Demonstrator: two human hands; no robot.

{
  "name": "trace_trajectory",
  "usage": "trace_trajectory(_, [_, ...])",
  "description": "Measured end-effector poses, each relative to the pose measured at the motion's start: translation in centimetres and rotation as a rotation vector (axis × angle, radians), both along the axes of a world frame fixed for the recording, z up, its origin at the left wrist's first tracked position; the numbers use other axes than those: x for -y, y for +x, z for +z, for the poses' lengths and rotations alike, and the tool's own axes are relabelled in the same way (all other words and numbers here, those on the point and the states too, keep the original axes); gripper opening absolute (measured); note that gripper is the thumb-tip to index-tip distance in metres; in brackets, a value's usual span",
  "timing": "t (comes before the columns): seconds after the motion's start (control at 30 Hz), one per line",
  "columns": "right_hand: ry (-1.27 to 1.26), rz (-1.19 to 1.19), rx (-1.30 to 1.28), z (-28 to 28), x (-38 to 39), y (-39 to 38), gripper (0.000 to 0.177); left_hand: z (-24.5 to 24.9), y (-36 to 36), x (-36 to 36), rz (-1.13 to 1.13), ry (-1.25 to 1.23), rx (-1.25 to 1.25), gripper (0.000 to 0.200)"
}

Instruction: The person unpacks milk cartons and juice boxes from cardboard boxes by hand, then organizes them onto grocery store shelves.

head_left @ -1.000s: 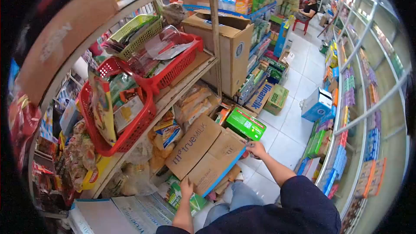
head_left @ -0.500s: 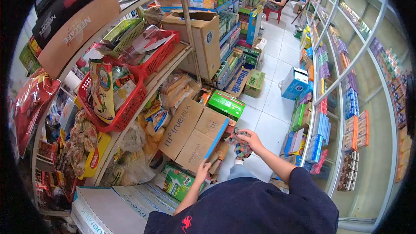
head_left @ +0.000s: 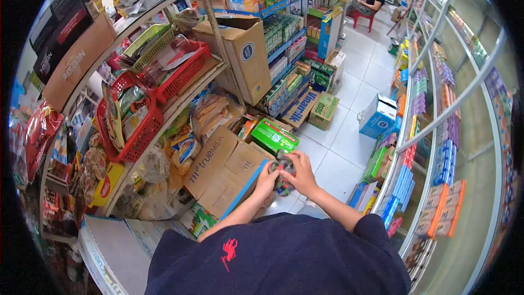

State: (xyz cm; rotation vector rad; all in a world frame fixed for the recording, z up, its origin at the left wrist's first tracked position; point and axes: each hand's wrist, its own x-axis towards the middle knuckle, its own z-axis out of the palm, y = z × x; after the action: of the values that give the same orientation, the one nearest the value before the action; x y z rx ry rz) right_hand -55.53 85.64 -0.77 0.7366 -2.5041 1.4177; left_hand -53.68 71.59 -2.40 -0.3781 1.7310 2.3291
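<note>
Both of my hands meet over a crumpled, multicoloured patterned cloth (head_left: 284, 165), low in front of my body. My right hand (head_left: 301, 173) has its fingers curled over the cloth from the right. From the left, my left hand (head_left: 266, 180) closes on it, with the thumbs of both hands close together. Much of the cloth is hidden by my fingers. Just left of my hands lies a tilted brown TH true MILK carton (head_left: 218, 172) with a blue edge. A green box (head_left: 274, 137) sits just beyond them.
Shelves with red baskets (head_left: 143, 136) and bagged goods stand at left. Glass-fronted shelving (head_left: 406, 147) runs along the right. A blue-and-white box (head_left: 377, 114) and a Vinamilk carton (head_left: 300, 107) are on the tiled floor. Another person (head_left: 372, 1) sits at the aisle's far end.
My left hand has left the carton's edge and joined my right hand on the cloth. My right hand has moved slightly left, and the cloth is now bunched between both hands.
</note>
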Motion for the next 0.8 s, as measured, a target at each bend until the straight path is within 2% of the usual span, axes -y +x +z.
trace_trajectory(0.03, [0.052,-0.112,0.012,0.4,-1.6,-1.1,0.047,0.6,-1.8,-1.8,0.07,-0.061,-0.076,0.037])
trace_trajectory(0.07, [0.052,-0.098,0.012,0.6,-3.1,-2.0,0.047,2.6,-3.1,-3.7,0.087,-0.093,-0.145,0.042])
trace_trajectory(0.17, [-0.188,-0.092,0.133,1.5,-7.8,-5.2,0.059,3.7,-7.3,-8.1,0.104,-0.101,-0.199,0.043])
trace_trajectory(0.2, [-0.206,-0.084,0.08,1.9,-9.1,-6.2,0.058,3.5,-8.6,-9.1,0.06,-0.098,-0.232,0.042])
trace_trajectory(0.23, [-0.203,-0.072,0.072,2.1,-10.4,-7.5,0.058,4.0,-9.9,-10.0,0.021,-0.094,-0.265,0.041])
trace_trajectory(0.3, [-0.097,-0.024,-0.007,2.4,-12.5,-9.2,0.051,4.4,-11.9,-11.4,-0.003,-0.265,-0.361,0.04])
trace_trajectory(0.37, [-0.016,-0.016,-0.026,3.5,-13.4,-11.8,0.046,3.5,-14.0,-12.3,0.059,-0.255,-0.349,0.039])
trace_trajectory(0.43, [0.05,0.106,-0.24,4.0,-13.6,-15.1,0.044,3.2,-15.6,-12.3,0.118,-0.248,-0.328,0.038])
trace_trajectory(0.5, [0.05,0.176,-0.244,4.8,-12.8,-17.6,0.05,4.6,-16.7,-11.8,0.193,-0.112,-0.283,0.037])
trace_trajectory(0.57, [-0.057,0.35,0.066,4.8,-11.5,-20.0,0.064,6.4,-17.9,-10.2,0.222,-0.123,-0.235,0.038])
trace_trajectory(0.6, [-0.002,0.385,0.182,4.8,-11.0,-21.0,0.079,7.0,-18.6,-9.3,0.193,-0.132,-0.263,0.039])
trace_trajectory(0.63, [0.001,0.393,0.184,5.3,-10.1,-21.8,0.079,7.2,-19.2,-8.4,0.163,-0.14,-0.293,0.039])
trace_trajectory(0.7, [-0.097,0.423,-0.001,7.5,-8.2,-23.3,0.081,7.1,-20.7,-6.8,0.121,-0.117,-0.296,0.04])
trace_trajectory(0.73, [-0.073,0.442,-0.032,8.6,-7.6,-24.3,0.072,7.4,-21.5,-6.1,0.065,-0.057,-0.288,0.041])
trace_trajectory(0.8, [-0.022,0.499,-0.053,8.3,-7.1,-27.2,0.067,8.1,-23.0,-5.3,0.015,0.007,-0.317,0.041])
